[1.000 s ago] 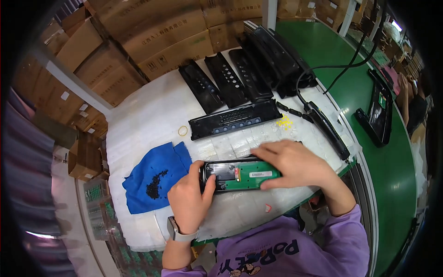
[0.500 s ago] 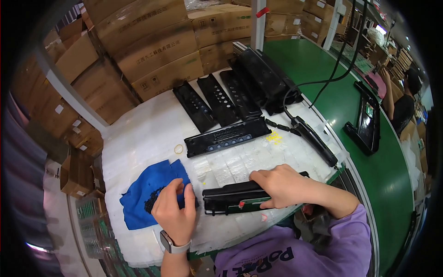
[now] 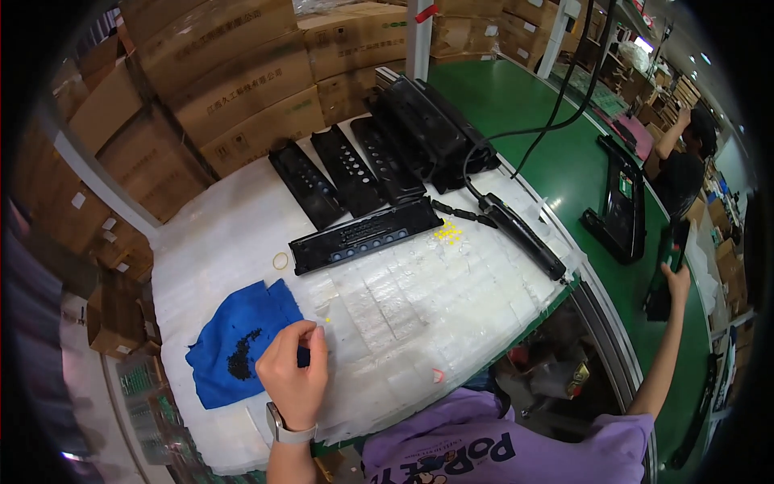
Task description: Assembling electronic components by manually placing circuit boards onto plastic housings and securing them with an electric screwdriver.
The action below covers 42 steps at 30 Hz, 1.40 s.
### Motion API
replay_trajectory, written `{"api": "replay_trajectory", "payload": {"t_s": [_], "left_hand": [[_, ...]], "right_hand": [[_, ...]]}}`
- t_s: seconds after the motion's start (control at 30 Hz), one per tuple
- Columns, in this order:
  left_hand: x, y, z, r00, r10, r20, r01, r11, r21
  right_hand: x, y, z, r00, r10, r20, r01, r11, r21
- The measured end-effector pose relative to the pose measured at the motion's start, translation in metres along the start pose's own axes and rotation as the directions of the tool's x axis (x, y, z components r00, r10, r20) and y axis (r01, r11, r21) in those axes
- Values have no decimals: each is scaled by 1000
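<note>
My left hand [image 3: 294, 367], with a watch on its wrist, hovers at the near right edge of a blue cloth [image 3: 222, 327]. Its fingertips are pinched together; whatever they hold, if anything, is too small to make out. A pile of small black pieces, seemingly screws, [image 3: 240, 355] lies on the cloth. Far to the right, my right arm stretches over the green belt. There my right hand [image 3: 677, 282] grips a long black plastic housing [image 3: 659, 300] with a bit of green circuit board showing. The housing is seen nearly edge-on.
On the white worktop [image 3: 387, 298] lie several black panels [image 3: 367, 234], a black stack [image 3: 431, 129], a corded electric screwdriver [image 3: 524, 238] and yellow dots [image 3: 449, 232]. Another black housing [image 3: 621, 202] rests on the green belt [image 3: 548, 161]. A co-worker [image 3: 685, 161] is beyond; cartons [image 3: 250, 81] stand behind.
My right hand has carried the black housing from the worktop's near edge out to the right over the belt. My left hand stays by the cloth, its fingers closer together. The view has shifted.
</note>
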State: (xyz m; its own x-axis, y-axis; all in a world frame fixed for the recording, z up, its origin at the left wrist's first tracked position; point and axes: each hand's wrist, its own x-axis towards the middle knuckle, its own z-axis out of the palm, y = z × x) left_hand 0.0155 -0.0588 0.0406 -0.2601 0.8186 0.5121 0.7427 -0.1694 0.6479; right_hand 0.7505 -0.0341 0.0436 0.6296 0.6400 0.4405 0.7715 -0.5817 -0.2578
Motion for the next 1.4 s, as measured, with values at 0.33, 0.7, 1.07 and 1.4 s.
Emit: {"api": "replay_trajectory", "payload": {"t_s": [0.33,0.7,1.07,1.4], "left_hand": [[-2,-5,6,998,29,63,-28,999,-23],[-3,-9,9,993,103,64,-102,995,-15],[-4,-16,7,980,92,176,-97,995,18],[-4,-17,15,979,174,108,-176,984,5]], "right_hand": [[-35,-94,8,892,-439,-104,434,898,-66],[-183,-519,37,325,-854,-407,927,203,316],[-184,-575,99,528,-819,-223,848,519,105],[-208,-514,18,242,-867,-435,941,101,322]]}}
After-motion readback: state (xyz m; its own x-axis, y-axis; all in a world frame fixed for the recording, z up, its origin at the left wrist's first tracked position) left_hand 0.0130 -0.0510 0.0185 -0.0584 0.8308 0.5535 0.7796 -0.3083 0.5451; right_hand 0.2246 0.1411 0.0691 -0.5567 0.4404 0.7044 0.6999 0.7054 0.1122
